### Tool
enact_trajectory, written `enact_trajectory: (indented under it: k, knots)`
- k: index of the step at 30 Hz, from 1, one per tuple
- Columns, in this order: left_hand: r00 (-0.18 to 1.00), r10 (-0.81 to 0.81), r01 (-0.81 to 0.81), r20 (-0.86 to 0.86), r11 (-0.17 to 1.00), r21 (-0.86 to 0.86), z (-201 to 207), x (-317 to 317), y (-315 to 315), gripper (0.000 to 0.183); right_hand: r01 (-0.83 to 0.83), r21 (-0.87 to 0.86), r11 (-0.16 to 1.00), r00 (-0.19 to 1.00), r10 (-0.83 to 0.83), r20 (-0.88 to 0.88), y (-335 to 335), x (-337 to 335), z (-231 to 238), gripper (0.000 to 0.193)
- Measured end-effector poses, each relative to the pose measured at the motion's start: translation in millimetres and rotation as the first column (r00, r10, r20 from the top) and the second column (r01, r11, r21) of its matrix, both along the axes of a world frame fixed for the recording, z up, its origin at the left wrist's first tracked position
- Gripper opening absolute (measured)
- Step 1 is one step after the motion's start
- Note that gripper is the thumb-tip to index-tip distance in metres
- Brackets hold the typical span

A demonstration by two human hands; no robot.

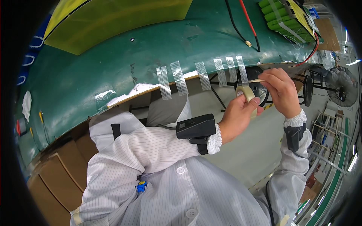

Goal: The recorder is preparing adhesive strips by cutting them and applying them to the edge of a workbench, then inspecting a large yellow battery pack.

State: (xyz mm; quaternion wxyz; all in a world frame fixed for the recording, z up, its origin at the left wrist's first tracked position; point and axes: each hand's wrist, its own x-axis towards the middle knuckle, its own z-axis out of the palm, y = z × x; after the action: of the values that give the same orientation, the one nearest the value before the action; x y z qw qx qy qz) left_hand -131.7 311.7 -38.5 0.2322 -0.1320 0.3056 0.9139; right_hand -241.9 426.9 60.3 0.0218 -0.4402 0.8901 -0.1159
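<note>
Left hand (238,117) curled, thumb and fingers gripping the roll (247,91) just off the table's edge; right hand (281,92) pinches a thin tan piece (257,80) right beside it! Clear strips (202,76) line the green table (90,71), with a fan (341,90) off to the right.

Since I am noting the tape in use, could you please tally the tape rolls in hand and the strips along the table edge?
Tape roll in the left hand: 1
Separate tape strips: 5
Tape strip reaching the roll: 1
Total: 7
</note>
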Motion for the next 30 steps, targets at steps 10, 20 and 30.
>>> enact_trajectory:
  k: [10, 20, 30]
  knots:
    - [1.000, -0.011, 0.011, -0.022, 1.000, 0.003, -3.1, 0.8, 1.9, 0.036, -0.007, 0.028, 1.000, 1.000, 0.007, -0.007, 0.2, 0.1, -11.4, 0.021]
    - [1.000, -0.006, 0.005, -0.028, 1.000, -0.024, -1.6, 0.9, 0.3, 0.035, -0.047, 0.084, 0.995, 0.999, 0.049, -0.023, -5.1, -0.1, -9.2, 0.023]
    - [0.999, -0.002, 0.001, 0.045, 1.000, 0.016, -3.6, -0.6, -0.1, 0.034, -0.106, 0.181, 0.978, 0.979, 0.135, -0.155, -4.1, 1.4, -17.6, 0.036]
